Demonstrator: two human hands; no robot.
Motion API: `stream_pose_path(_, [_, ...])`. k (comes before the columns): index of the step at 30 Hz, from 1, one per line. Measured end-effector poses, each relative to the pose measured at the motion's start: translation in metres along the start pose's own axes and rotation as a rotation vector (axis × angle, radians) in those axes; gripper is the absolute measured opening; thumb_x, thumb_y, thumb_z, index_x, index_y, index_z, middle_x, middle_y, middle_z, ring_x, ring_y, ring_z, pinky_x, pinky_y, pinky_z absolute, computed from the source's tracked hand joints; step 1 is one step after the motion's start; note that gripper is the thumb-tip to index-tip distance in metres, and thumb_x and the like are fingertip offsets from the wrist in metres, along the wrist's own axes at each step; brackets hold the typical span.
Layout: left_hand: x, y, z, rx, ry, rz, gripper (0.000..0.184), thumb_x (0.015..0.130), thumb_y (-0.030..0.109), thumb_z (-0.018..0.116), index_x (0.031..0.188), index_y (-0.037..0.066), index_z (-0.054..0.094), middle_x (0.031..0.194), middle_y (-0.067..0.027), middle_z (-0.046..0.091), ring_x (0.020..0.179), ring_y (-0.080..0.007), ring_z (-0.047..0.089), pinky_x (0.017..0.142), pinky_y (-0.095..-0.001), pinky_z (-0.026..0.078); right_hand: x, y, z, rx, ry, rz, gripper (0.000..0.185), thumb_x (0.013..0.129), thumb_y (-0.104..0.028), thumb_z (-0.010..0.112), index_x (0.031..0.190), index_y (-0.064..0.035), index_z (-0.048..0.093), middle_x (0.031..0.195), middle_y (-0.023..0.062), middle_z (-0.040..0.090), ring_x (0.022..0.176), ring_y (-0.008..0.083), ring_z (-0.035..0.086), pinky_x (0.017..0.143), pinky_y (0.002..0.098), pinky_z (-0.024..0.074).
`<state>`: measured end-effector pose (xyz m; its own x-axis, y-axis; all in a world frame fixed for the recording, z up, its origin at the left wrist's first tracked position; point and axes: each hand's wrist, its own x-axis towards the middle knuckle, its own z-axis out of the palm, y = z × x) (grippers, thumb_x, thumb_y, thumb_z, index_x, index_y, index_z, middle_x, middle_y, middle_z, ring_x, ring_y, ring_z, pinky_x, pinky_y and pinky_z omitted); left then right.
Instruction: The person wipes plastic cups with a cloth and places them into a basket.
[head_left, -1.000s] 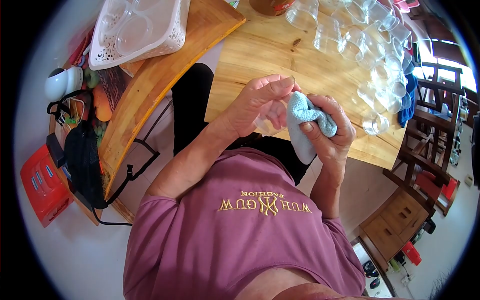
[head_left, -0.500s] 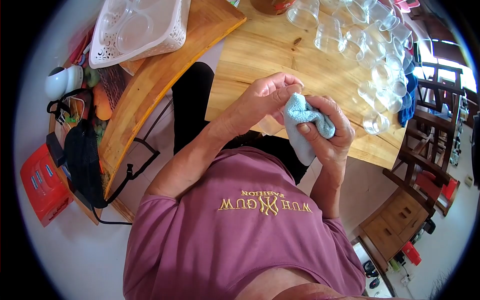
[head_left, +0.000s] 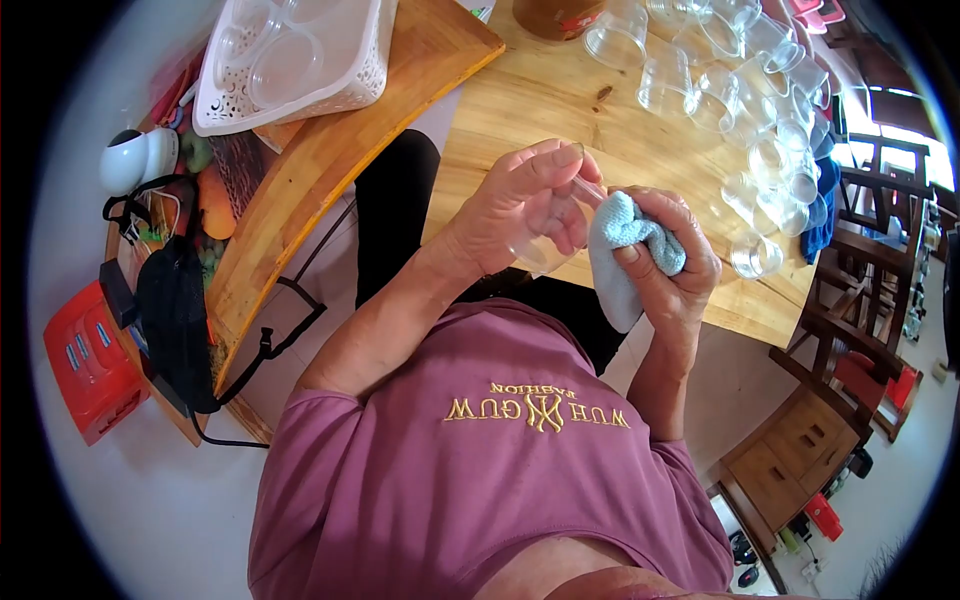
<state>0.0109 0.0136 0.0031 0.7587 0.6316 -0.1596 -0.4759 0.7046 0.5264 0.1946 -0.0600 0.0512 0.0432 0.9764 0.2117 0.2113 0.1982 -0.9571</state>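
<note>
My left hand (head_left: 512,205) is curled around a clear plastic cup (head_left: 541,254), which shows below the palm and between the fingers. Bunched in my right hand (head_left: 688,248) is a light blue cloth (head_left: 616,268), pinched under the thumb with a flap hanging down. The cloth is close beside the cup's edge near my left fingertips; whether they touch I cannot tell. Both hands are above the near edge of the wooden table (head_left: 510,120). Many clear plastic cups (head_left: 664,85) stand and lie on the table's far right side.
A white plastic basket (head_left: 375,70) holding clear round containers stands on a curved wooden surface (head_left: 440,45) at the left. A brown container (head_left: 550,18) is at the table's back. Dark blue cloth (head_left: 822,205) hangs by the right edge. A red box (head_left: 90,350) and wooden chairs (head_left: 870,260) flank me.
My hands have drawn slightly apart, the cloth shifting right. My left fingers have changed position around the cup, and more of the cup now shows. The whole view has shifted slightly right.
</note>
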Motion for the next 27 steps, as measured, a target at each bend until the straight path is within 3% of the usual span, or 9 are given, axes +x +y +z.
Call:
stream_pose_path(5, [0.0, 0.002, 0.006, 0.086, 0.024, 0.038, 0.05, 0.1, 0.048, 0.051, 0.113, 0.001, 0.057, 0.095, -0.0091, 0.066, 0.073, -0.0133, 0.065, 0.063, -0.025, 0.053, 0.003, 0.001, 0.0, -0.024, -0.003, -0.019, 0.034, 0.08, -0.005, 0.078, 0.111, 0.001, 0.066, 0.104, 0.0107, 0.066, 0.094, 0.0196, 0.063, 0.083, 0.0312, 0.0498])
stream_pose_path(15, [-0.011, 0.029, 0.013, 0.218, 0.071, 0.112, 0.053, 0.096, 0.05, 0.059, 0.115, 0.001, 0.054, 0.104, -0.0163, 0.067, 0.077, -0.0181, 0.066, 0.066, -0.0314, 0.055, 0.001, 0.013, -0.004, -0.139, 0.023, 0.085, 0.033, 0.081, -0.005, 0.078, 0.111, 0.0003, 0.065, 0.095, 0.0073, 0.063, 0.086, 0.0173, 0.059, 0.078, 0.0288, 0.0483])
stream_pose_path(18, [-0.015, 0.039, 0.022, 0.317, 0.06, 0.143, 0.063, 0.089, 0.049, 0.069, 0.124, 0.0, 0.05, 0.108, -0.0165, 0.066, 0.085, -0.0192, 0.067, 0.076, -0.0322, 0.056, 0.002, 0.023, -0.005, -0.174, 0.044, 0.137, 0.032, 0.082, -0.006, 0.077, 0.111, 0.0002, 0.064, 0.092, 0.0065, 0.061, 0.084, 0.0158, 0.057, 0.077, 0.0277, 0.0476])
stream_pose_path(20, [-0.018, 0.045, 0.031, 0.379, 0.041, 0.266, 0.077, 0.082, 0.044, 0.079, 0.134, 0.0, 0.044, 0.116, -0.0164, 0.063, 0.097, -0.0195, 0.066, 0.089, -0.0332, 0.053, 0.001, 0.031, -0.006, -0.185, 0.054, 0.166, 0.031, 0.083, -0.006, 0.077, 0.11, 0.0002, 0.064, 0.09, 0.0063, 0.061, 0.083, 0.0152, 0.057, 0.077, 0.0273, 0.0473])
stream_pose_path(24, [-0.029, 0.064, 0.047, 0.474, 0.071, 0.317, 0.085, 0.079, 0.039, 0.083, 0.14, -0.001, 0.039, 0.123, -0.0168, 0.058, 0.108, -0.0203, 0.062, 0.097, -0.0343, 0.048, 0.001, 0.04, -0.005, -0.169, 0.085, 0.251, 0.029, 0.086, -0.009, 0.076, 0.11, 0.0008, 0.064, 0.091, 0.0057, 0.062, 0.085, 0.0136, 0.056, 0.077, 0.0265, 0.0471])
stream_pose_path(26, [-0.03, 0.068, 0.047, 0.632, 0.094, 0.532, 0.086, 0.078, 0.037, 0.084, 0.139, -0.002, 0.04, 0.127, -0.0178, 0.056, 0.114, -0.0219, 0.059, 0.1, -0.0366, 0.047, 0.001, 0.04, -0.003, -0.148, 0.111, 0.273, 0.028, 0.086, -0.009, 0.075, 0.11, 0.0009, 0.064, 0.092, 0.0054, 0.062, 0.085, 0.0132, 0.056, 0.078, 0.0263, 0.0473])
stream_pose_path(27, [-0.032, 0.072, 0.047, 0.634, 0.093, 0.531, 0.086, 0.078, 0.037, 0.084, 0.139, -0.002, 0.04, 0.127, -0.0178, 0.056, 0.114, -0.0219, 0.059, 0.1, -0.0366, 0.047, 0.002, 0.038, -0.003, -0.151, 0.114, 0.271, 0.028, 0.087, -0.01, 0.075, 0.11, 0.001, 0.064, 0.093, 0.0052, 0.063, 0.086, 0.0128, 0.056, 0.078, 0.0262, 0.0473])
